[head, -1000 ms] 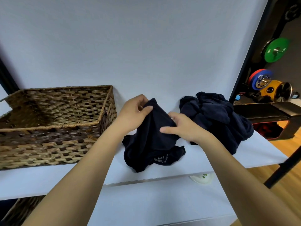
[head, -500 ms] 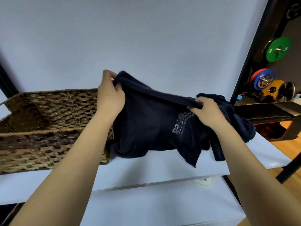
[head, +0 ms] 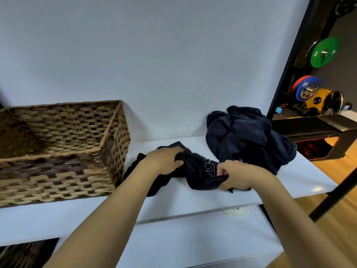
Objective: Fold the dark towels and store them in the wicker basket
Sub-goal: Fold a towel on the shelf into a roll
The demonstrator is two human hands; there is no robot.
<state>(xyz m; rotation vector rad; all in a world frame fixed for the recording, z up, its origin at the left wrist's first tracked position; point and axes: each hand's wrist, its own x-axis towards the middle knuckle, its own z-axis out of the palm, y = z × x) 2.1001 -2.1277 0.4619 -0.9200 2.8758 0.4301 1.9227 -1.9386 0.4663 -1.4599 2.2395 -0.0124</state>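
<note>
White table (head: pixel 301 182) runs from the wicker basket (head: pixel 58 151) at its left end to a heap of dark towels (head: pixel 249 134) near its right edge, with bare surface along the front edge. Between them a dark towel (head: pixel 195 169) lies crumpled on the table, its left end just beside the basket wall. Both hands rest on it: the left hand (head: pixel 164 161) grips a bunched fold near the middle, the right hand (head: pixel 235 175) pinches the cloth at its right end.
</note>
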